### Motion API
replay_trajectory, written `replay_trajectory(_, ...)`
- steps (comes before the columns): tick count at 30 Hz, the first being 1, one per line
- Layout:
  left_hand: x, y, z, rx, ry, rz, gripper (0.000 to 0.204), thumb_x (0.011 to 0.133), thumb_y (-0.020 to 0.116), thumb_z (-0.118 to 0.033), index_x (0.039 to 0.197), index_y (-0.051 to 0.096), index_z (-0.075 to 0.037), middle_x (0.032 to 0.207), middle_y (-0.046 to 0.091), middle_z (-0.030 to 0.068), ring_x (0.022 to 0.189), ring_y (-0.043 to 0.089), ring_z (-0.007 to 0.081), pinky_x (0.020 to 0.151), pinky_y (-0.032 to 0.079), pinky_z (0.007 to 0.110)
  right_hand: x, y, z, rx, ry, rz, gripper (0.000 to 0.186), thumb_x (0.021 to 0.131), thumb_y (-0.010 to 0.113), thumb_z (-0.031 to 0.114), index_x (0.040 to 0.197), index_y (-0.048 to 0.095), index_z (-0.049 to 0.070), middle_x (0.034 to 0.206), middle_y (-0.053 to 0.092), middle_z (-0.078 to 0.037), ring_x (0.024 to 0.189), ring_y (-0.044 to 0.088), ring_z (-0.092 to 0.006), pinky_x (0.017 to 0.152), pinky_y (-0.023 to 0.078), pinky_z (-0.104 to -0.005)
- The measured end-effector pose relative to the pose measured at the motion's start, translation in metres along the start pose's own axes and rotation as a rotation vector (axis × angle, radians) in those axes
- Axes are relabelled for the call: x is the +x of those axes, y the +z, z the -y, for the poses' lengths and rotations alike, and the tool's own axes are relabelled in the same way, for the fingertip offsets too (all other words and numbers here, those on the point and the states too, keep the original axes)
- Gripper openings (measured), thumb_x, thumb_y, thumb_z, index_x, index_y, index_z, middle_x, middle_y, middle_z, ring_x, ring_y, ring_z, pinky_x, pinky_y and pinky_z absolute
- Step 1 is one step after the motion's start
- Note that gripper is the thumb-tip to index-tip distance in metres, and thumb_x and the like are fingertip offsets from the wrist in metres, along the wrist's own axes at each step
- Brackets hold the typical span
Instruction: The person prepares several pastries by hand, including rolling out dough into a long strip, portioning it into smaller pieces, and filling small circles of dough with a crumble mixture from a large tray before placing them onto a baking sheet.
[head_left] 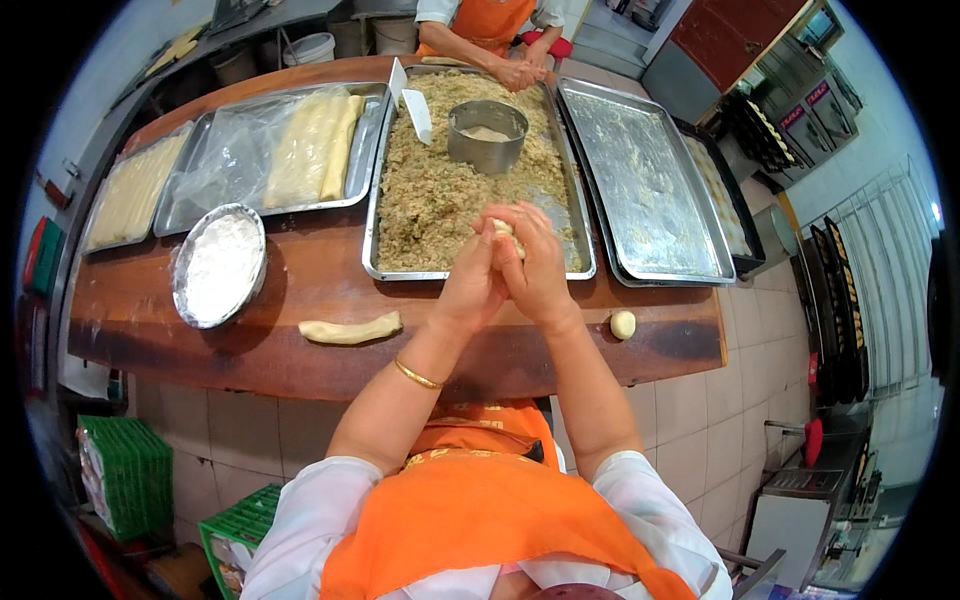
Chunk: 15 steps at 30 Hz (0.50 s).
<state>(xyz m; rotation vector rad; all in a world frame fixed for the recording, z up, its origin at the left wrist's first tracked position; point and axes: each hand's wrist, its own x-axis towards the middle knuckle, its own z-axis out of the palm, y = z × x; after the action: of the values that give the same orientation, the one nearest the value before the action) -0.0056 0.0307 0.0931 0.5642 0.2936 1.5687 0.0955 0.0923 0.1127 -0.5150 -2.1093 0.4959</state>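
Over the near part of a metal tray [369, 245] of crumbly filling [425, 220], my hands come together around a pale piece of dough [508, 236]. My left hand [477, 275] supports it from the left. My right hand [540, 262] closes over it from the right, so most of the dough is hidden. Whether filling is inside cannot be seen. On the wooden table [480, 350], a dough strip [350, 328] lies left of my forearms, and a small round dough ball [622, 325] sits to the right.
A round metal container [487, 155] and a white scraper [417, 116] rest in the filling. A flour bowl [220, 268] and trays of dough strips [300, 165] stand left. Stacked metal trays [650, 190] lie right. Across the table, a co-worker's hands [520, 72] work near the filling.
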Motion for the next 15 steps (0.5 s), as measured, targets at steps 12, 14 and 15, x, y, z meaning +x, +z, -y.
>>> replay_trajectory(12,-0.021,0.022,-0.002,0.182,0.031,-0.170,0.042,0.105,0.043,-0.051,0.121,0.056,-0.014,0.100,0.059,-0.0042,0.080,0.057,0.0067,0.061,0.043,0.023,0.008,-0.009,0.029,0.019,-0.020,0.076,0.041,0.103,0.050,0.039,0.110,0.071,0.004,0.122,0.068,-0.012,0.116,0.063,-0.0340,0.109,0.039,-0.0462)
replay_trajectory(14,-0.023,0.027,-0.004,0.163,0.015,-0.201,0.040,0.105,0.044,-0.051,0.118,0.056,-0.016,0.094,0.058,-0.0058,0.073,0.053,0.0046,0.055,0.037,0.021,0.005,-0.005,0.023,0.120,0.067,0.070,0.039,0.101,0.053,0.037,0.108,0.073,0.004,0.121,0.068,-0.015,0.118,0.062,-0.0339,0.108,0.040,-0.0457)
replay_trajectory(15,-0.023,0.030,-0.006,0.142,0.001,-0.217,0.039,0.105,0.044,-0.051,0.117,0.056,-0.016,0.090,0.057,-0.0064,0.070,0.052,0.0038,0.053,0.035,0.020,0.004,-0.005,0.022,0.170,0.110,0.068,0.038,0.100,0.055,0.037,0.107,0.074,0.004,0.121,0.068,-0.016,0.119,0.061,-0.0339,0.107,0.041,-0.0454)
